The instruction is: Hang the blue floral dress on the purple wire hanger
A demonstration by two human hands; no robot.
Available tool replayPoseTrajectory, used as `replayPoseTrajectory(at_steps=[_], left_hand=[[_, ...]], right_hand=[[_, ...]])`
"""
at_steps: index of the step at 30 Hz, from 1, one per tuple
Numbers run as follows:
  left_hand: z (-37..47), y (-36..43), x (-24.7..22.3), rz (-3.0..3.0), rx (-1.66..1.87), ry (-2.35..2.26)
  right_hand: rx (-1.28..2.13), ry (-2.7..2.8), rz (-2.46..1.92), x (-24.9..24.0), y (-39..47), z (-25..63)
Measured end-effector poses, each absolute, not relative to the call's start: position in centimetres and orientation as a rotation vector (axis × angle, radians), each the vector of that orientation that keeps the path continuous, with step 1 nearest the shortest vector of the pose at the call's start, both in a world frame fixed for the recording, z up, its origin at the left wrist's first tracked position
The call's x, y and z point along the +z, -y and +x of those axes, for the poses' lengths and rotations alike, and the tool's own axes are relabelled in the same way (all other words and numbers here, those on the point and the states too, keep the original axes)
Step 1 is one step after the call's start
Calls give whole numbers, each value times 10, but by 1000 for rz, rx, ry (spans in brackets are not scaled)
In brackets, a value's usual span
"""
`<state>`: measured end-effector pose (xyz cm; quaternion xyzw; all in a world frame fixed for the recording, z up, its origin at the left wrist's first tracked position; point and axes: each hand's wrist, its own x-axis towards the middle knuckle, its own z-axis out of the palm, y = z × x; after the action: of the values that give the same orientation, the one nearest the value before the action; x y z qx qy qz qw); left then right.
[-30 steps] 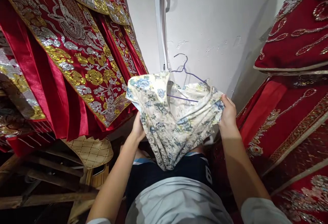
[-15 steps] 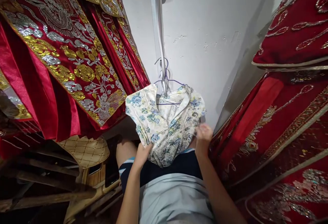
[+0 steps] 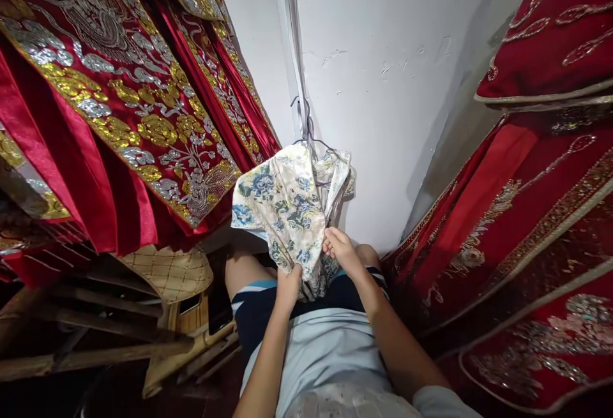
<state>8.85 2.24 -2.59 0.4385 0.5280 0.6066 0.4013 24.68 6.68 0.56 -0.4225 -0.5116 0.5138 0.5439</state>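
Note:
A white short-sleeved blouse [image 3: 292,204] with a blue and green floral print hangs on a thin dark hanger [image 3: 308,126] in front of me, turned partly sideways. My left hand [image 3: 290,283] grips the blouse low on its left side, thumb on top. At the front opening, my right hand [image 3: 339,247] has its fingers closed on the blouse's edge. The lower hem bunches between my hands, over my lap, and is partly hidden. The hanger's hook is at a pale strap [image 3: 290,35] running down the wall.
Red costumes with gold and silver sequins [image 3: 158,131] hang at the left. More red beaded garments [image 3: 507,214] hang at the right. A bamboo chair [image 3: 177,348] with a quilted cream cloth [image 3: 167,271] stands at lower left. Behind the blouse is a white wall [image 3: 378,105].
My right hand has moved left from beside the blouse's right edge to its front opening and closed there. The blouse has turned and narrowed; my left hand shifted slightly right.

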Motion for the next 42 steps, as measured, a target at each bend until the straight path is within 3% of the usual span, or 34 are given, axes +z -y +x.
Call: replayPoseTrajectory(at_steps=[5,12,16,23,35,42], left_hand=[[82,-21,-31,1076,1579,-1466],[76,-17,-30,1311,2101,-1645],[95,-24,-15,1835,1821,-1479],[118,-60,4,2005,1444,-1326],[162,-46,-11,1838,1360,-1233],[140,-41,-25,1808,1251,-1251]], right_hand=[[1284,1186,-995,15,-65,256],[1308,1310,-1040,26,-52,257],[1354,1394,-1034,35,-48,253],[1402,1450,-963,68,-64,254],[897,1176,-825,187,-140,253],[961,1114,-734,185,-127,243]])
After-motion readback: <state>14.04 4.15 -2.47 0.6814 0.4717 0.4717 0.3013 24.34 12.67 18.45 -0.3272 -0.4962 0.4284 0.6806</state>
